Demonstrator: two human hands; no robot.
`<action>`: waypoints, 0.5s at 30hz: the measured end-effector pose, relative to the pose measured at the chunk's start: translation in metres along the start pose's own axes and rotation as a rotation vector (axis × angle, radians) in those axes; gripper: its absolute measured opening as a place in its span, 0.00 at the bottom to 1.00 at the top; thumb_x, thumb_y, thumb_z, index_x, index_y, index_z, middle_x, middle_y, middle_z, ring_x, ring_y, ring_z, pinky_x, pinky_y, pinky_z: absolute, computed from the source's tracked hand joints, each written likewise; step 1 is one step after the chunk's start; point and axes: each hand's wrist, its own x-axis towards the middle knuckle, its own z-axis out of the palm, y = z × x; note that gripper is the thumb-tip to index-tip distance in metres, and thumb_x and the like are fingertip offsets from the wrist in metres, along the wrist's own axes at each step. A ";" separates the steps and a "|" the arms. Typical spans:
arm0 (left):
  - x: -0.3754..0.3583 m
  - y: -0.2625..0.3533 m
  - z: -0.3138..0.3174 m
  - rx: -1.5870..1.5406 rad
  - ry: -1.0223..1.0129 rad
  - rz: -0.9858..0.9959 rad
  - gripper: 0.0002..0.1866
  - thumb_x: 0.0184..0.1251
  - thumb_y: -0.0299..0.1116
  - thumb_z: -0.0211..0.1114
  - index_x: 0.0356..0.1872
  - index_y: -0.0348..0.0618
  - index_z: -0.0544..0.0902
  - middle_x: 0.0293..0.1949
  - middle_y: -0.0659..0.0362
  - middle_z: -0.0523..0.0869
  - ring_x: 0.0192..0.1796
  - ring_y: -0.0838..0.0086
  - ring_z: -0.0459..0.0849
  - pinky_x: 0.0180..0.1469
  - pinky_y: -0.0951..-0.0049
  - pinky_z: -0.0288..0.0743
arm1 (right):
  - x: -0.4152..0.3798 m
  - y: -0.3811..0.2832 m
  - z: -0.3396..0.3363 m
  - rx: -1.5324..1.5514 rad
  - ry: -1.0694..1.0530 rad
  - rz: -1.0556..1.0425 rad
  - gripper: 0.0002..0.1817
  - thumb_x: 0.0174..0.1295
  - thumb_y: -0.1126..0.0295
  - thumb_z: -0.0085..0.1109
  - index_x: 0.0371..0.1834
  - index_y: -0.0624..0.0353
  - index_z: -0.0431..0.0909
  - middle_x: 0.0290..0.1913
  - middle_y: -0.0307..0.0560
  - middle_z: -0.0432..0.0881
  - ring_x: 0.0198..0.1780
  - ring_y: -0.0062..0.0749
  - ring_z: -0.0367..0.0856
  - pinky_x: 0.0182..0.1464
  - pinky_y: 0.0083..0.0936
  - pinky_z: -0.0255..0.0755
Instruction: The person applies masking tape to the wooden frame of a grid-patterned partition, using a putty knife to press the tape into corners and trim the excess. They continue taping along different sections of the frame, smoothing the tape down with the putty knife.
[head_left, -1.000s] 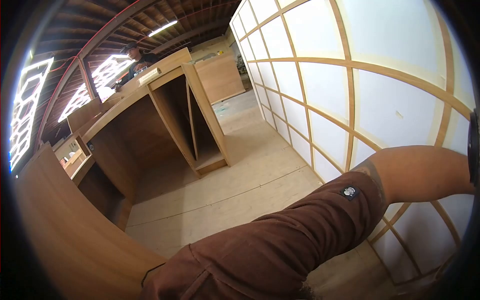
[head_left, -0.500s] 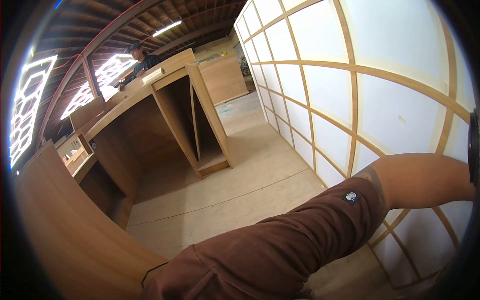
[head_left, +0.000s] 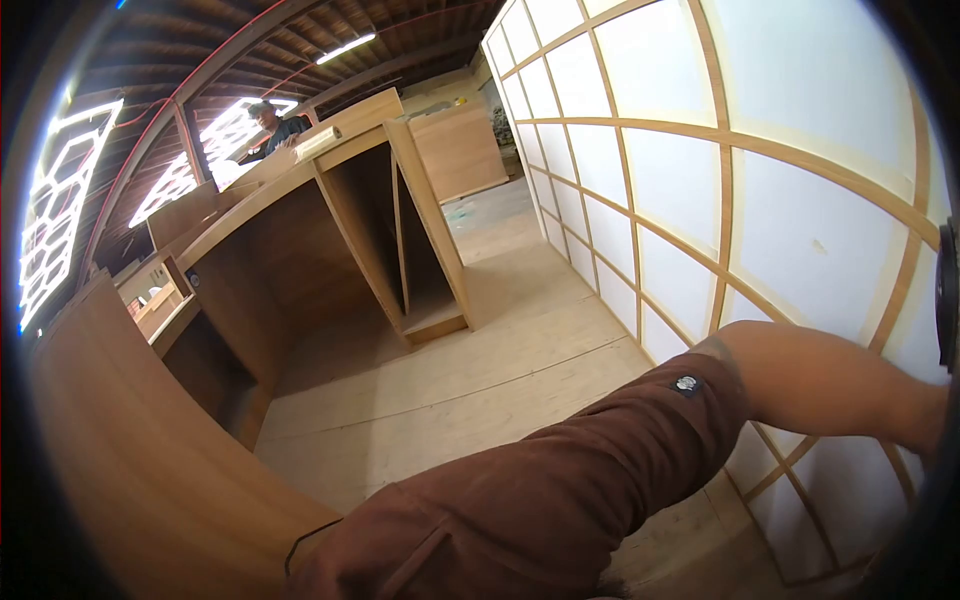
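Neither of my hands shows. A forearm of mine, bare below a brown sleeve, reaches toward the right edge, where the wrist and hand are cut off. Behind it, overlapped by the arm in this view, stands a large white panel divided by a grid of wooden strips. Pale yellowish bands run along the strips. A small mark shows on one white square. The dark round edge of an object sits at the far right of the view.
An open-fronted wooden cabinet stands ahead on a plywood floor. A curved wooden surface fills the near left. Behind the cabinet, a person in dark clothing is at work. Bright hexagonal lights hang at left.
My forearm has dropped lower at the right edge, and the sleeve has shifted slightly left. The whole view has moved a little, with cabinet and panel appearing further right.
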 end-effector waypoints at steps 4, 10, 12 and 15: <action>-0.031 0.025 -0.028 -0.091 -0.051 0.099 0.22 0.82 0.50 0.63 0.60 0.43 0.85 0.84 0.41 0.68 0.77 0.46 0.76 0.71 0.40 0.71 | 0.003 -0.004 0.004 -0.002 0.001 -0.038 0.21 0.87 0.60 0.50 0.46 0.67 0.85 0.45 0.58 0.89 0.46 0.46 0.86 0.46 0.39 0.80; -0.093 0.039 -0.019 -0.227 0.108 0.144 0.15 0.67 0.49 0.68 0.47 0.54 0.90 0.68 0.47 0.85 0.66 0.46 0.83 0.65 0.36 0.73 | 0.011 -0.016 0.014 -0.011 0.002 -0.114 0.21 0.87 0.60 0.50 0.46 0.67 0.85 0.45 0.58 0.88 0.45 0.46 0.85 0.45 0.39 0.79; -0.116 0.046 -0.010 -0.293 0.143 0.183 0.15 0.54 0.52 0.72 0.41 0.62 0.93 0.59 0.50 0.90 0.60 0.41 0.85 0.62 0.29 0.72 | 0.015 -0.020 0.018 -0.018 0.012 -0.152 0.21 0.87 0.60 0.51 0.45 0.67 0.85 0.44 0.58 0.88 0.45 0.46 0.85 0.44 0.39 0.79; -0.165 0.060 -0.038 -0.113 0.137 0.010 0.12 0.49 0.54 0.75 0.31 0.63 0.89 0.50 0.58 0.90 0.52 0.51 0.86 0.50 0.42 0.73 | 0.022 -0.028 0.024 -0.032 0.028 -0.223 0.21 0.87 0.60 0.51 0.45 0.67 0.85 0.44 0.58 0.88 0.44 0.46 0.85 0.44 0.39 0.79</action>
